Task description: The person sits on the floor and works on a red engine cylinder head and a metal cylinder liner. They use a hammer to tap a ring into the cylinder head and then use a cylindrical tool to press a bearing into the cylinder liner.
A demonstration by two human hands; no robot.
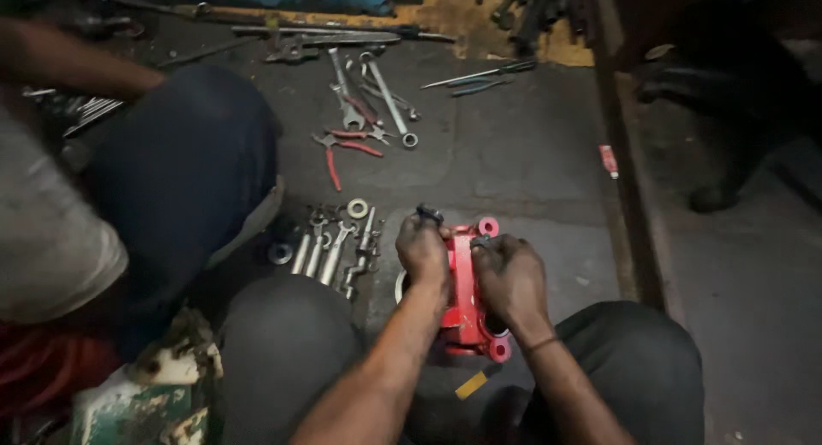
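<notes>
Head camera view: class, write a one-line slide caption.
Both hands, left hand and right hand, grip a red metal part above spanners on the floor.

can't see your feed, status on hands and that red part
Left hand and right hand both gripping red metal housing. Wrenches close left, not touching.

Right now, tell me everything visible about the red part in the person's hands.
The red part looks like painted cast metal, blocky, with rounded lugs at its far and near ends. It sits low between the knees, above the dark floor. The left hand grips its left side, the right hand its right, hiding much of it.
</notes>
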